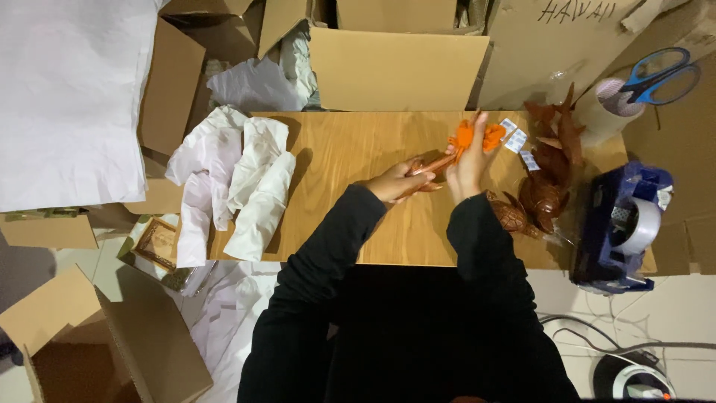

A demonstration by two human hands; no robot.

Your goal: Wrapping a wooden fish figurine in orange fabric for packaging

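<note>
My left hand [397, 181] grips one end of a slim brown wooden carving [432, 166] over the wooden tabletop [350, 157]. My right hand [468, 163] holds the carving's other end, fingers raised against a small orange piece [468, 136]. Whether that orange piece belongs to the carving I cannot tell. Both arms are in black sleeves. Just right of my right wrist lies a brown carved wooden turtle [512, 215].
Several more dark wooden carvings [550, 168] lie at the right with small sticker sheets [516, 139]. A blue tape dispenser [623, 231] sits at the right edge, blue-handled scissors [660, 75] behind it. Crumpled white paper [231, 183] lies left. Cardboard boxes [395, 67] surround the table.
</note>
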